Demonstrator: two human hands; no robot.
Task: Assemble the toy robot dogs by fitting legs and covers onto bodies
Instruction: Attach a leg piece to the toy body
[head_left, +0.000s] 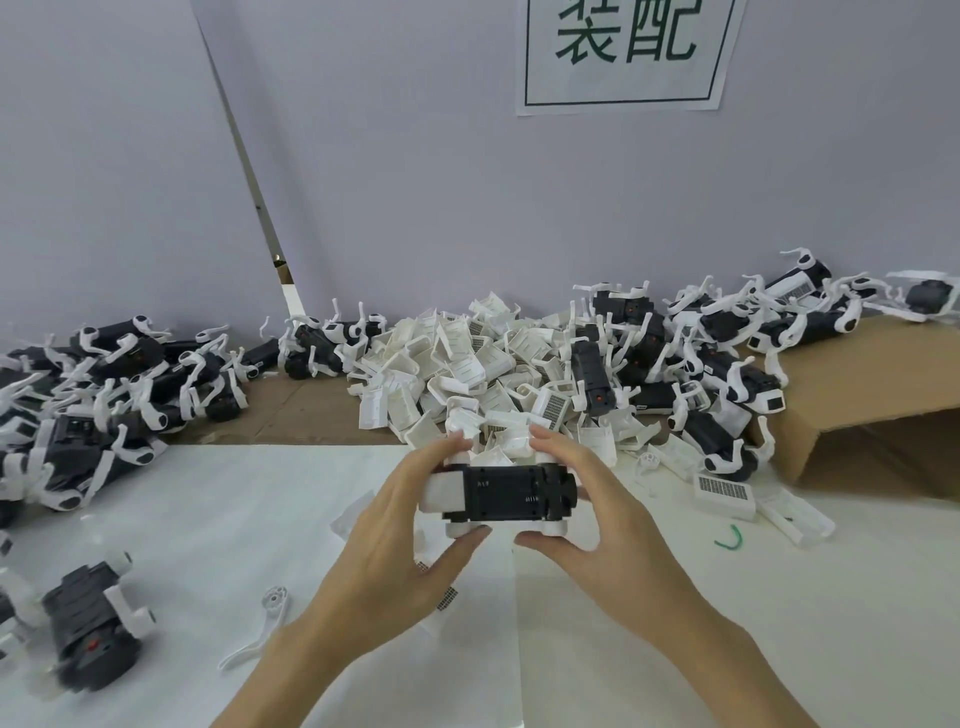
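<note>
You hold the black dog body (511, 493) w/ both hands, mid frame, just above the white table (260, 519). Your left hand (400, 540) grips its left end, fingers on top & thumb under. Your right hand (587, 499) grips the right end the same way. A big pile of white covers (467, 364) sits right behind. A loose white leg (260, 629) lies at lower left.

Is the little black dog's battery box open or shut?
Open. The black body in both hands shows its bare battery springs, with no cover.
</note>
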